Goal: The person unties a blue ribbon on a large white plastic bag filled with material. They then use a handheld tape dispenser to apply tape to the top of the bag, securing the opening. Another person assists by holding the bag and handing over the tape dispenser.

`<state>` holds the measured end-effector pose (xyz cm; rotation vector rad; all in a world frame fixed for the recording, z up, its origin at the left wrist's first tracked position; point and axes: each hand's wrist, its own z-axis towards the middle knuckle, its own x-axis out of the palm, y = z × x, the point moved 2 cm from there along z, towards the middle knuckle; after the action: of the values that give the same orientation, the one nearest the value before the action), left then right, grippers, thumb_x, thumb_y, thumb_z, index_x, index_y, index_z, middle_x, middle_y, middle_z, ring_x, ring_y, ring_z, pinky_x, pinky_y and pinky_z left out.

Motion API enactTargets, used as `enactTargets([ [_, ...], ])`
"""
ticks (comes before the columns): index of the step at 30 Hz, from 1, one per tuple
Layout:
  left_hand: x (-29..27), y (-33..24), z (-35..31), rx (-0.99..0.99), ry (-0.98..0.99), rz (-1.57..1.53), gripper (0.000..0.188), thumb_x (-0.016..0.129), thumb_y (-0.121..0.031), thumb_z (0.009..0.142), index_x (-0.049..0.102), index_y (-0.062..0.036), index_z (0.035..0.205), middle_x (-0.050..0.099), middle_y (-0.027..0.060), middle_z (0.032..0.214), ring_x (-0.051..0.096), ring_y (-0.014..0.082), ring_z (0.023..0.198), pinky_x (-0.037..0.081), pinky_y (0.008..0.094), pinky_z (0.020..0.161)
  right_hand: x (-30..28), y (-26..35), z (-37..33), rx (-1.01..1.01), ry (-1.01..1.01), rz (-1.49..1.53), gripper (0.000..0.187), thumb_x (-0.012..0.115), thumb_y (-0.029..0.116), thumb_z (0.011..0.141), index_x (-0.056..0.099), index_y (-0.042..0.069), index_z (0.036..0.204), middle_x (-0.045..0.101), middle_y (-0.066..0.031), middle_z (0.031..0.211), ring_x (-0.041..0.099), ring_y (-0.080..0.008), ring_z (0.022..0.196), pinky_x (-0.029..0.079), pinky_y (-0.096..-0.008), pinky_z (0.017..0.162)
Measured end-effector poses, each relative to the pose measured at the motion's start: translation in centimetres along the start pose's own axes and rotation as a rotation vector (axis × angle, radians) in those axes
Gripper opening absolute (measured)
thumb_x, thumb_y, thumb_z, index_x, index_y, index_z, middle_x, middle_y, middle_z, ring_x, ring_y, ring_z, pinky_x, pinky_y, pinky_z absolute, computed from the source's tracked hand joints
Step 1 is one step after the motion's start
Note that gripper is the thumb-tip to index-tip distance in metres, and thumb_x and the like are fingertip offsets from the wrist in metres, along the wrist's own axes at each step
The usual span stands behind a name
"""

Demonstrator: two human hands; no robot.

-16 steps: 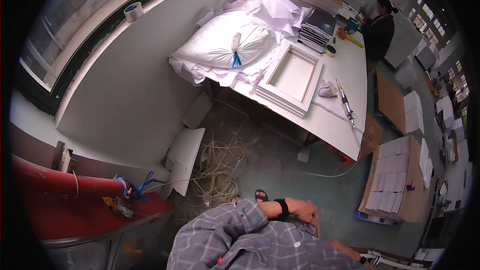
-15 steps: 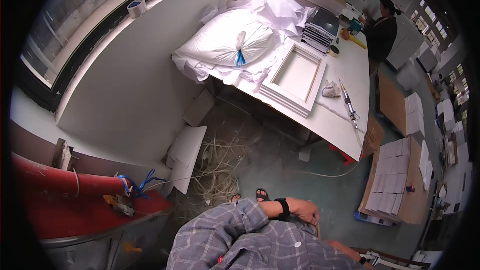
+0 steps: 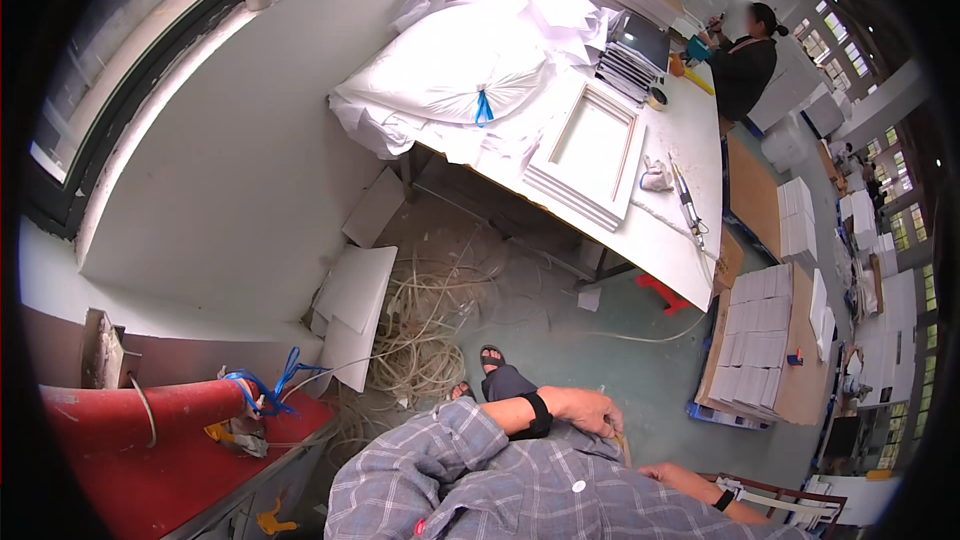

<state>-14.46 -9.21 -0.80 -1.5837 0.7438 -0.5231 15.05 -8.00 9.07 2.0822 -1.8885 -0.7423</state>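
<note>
My left hand [image 3: 588,410], below a black wristband [image 3: 539,414], is closed in front of my checked shirt [image 3: 500,490]. Its fingers bend down over a thin tan strip [image 3: 626,448], most of which is hidden. Lower and to the right, my right hand [image 3: 668,475] rests close to the shirt, a dark band on its wrist. The shirt hides its fingertips, so its grip does not show. On the white table [image 3: 670,265] ahead lie stacked white frames [image 3: 545,175], a crumpled white cloth [image 3: 656,176] and a slim corded tool [image 3: 688,198], all beyond both hands.
A white sack [image 3: 450,70] tied in blue covers the table's far left. Coiled pale tubing [image 3: 420,340] lies on the floor near my feet. A red ledge [image 3: 150,450] stands at left, stacked white boards [image 3: 752,340] at right. A co-worker [image 3: 745,65] stands behind the table.
My view has shifted, so the table and the floor sit a little further left. More of my right hand and forearm shows. My left hand stays bent over the tan strip.
</note>
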Motion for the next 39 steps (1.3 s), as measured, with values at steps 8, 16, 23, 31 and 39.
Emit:
enactTargets([
  [8,-5.0,1.8,-1.7,0.014,0.05,-0.053,0.041,0.056,-0.021,0.103,0.065,-0.0117,0.141,0.07,0.0168,0.134,0.064,0.0346,0.125,0.049,0.0405,0.107,-4.3,7.3,2.5,-0.214,-0.022,-0.26,0.014,0.06,0.009,0.101,0.057,0.0,0.111,0.064,-0.0194,0.097,0.063,-0.0384,0.088,0.051,-0.0436,0.08],
  [16,-12.7,6.5,-2.2,0.093,0.002,-0.175,0.041,0.054,-0.012,0.102,0.067,-0.0109,0.14,0.073,0.0116,0.129,0.067,0.0257,0.115,0.049,0.0332,0.102,-11.6,12.1,8.5,-0.355,0.08,-0.376,0.015,0.055,0.006,0.099,0.05,0.002,0.113,0.06,-0.0217,0.097,0.06,-0.0422,0.09,0.048,-0.0452,0.079],
  [23,-17.3,5.6,-4.0,-0.028,-0.032,-0.231,0.038,0.061,-0.015,0.099,0.069,-0.0126,0.136,0.073,0.0099,0.13,0.068,0.0279,0.118,0.051,0.0351,0.1,-14.9,15.3,12.7,-0.207,0.179,-0.288,0.014,0.055,-0.001,0.094,0.055,0.001,0.108,0.065,-0.0203,0.095,0.066,-0.0422,0.096,0.053,-0.0495,0.082],
  [31,-18.9,7.3,-1.2,0.008,0.028,-0.236,0.041,0.064,-0.016,0.096,0.069,-0.0118,0.136,0.073,0.0091,0.131,0.067,0.028,0.12,0.051,0.0365,0.101,-17.0,14.1,14.3,-0.271,0.137,-0.271,0.017,0.059,-0.004,0.091,0.056,0.001,0.107,0.065,-0.0206,0.097,0.066,-0.0421,0.095,0.052,-0.0485,0.081],
  [39,-21.6,0.8,-2.9,-0.159,0.063,0.089,0.048,0.067,-0.025,0.097,0.06,-0.0094,0.143,0.072,0.0224,0.121,0.066,0.0416,0.118,0.052,0.0463,0.1,-15.9,11.2,13.4,-0.217,0.038,-0.193,0.021,0.064,-0.006,0.088,0.057,0.002,0.107,0.065,-0.02,0.099,0.066,-0.0418,0.093,0.052,-0.0474,0.079],
])
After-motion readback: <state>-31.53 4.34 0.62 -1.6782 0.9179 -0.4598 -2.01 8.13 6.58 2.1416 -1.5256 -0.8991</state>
